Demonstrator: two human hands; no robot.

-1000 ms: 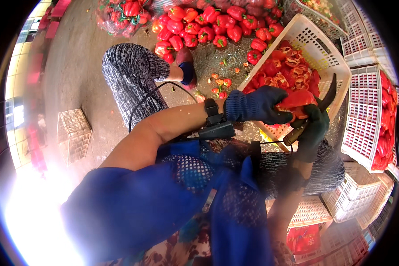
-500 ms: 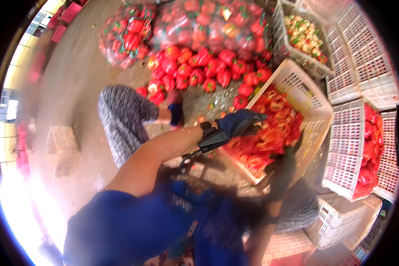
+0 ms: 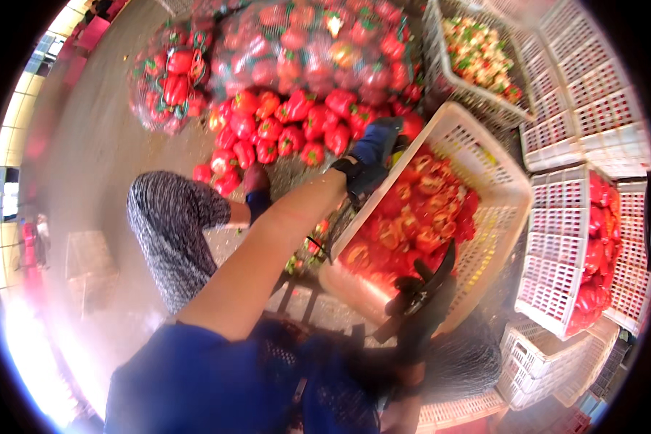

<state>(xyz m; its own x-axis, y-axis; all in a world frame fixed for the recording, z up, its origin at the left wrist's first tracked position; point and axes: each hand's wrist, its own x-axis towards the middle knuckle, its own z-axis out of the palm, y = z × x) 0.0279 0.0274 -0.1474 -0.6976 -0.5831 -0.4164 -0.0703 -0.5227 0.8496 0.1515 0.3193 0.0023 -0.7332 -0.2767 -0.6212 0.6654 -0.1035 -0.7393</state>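
My left hand [image 3: 376,148], in a blue glove, reaches past the crate's left rim to the whole red peppers. Its fingers are stretched out beside a red pepper [image 3: 412,126]; I see nothing held in them, though the fingertips are partly hidden. In a dark glove, my right hand [image 3: 421,300] is closed around a knife [image 3: 441,269] whose dark blade points up over the crate's near side. Cut red pepper pieces [image 3: 423,210] fill the bottom of the tilted, pale plastic crate [image 3: 510,163] in front of me. Whole red peppers [image 3: 289,137] lie heaped on the floor to its left.
Behind the heap lie a large mesh sack [image 3: 304,50] and a smaller one [image 3: 168,79] of peppers. A crate of pale, chopped scraps [image 3: 484,58] stands far right. Stacked white crates [image 3: 600,94] and a crate of red peppers [image 3: 553,246] line the right side.
My left hand has moved from above the cut pieces, left and away from me, to the whole peppers. My right hand has shifted slightly left, with the knife more plainly in view.
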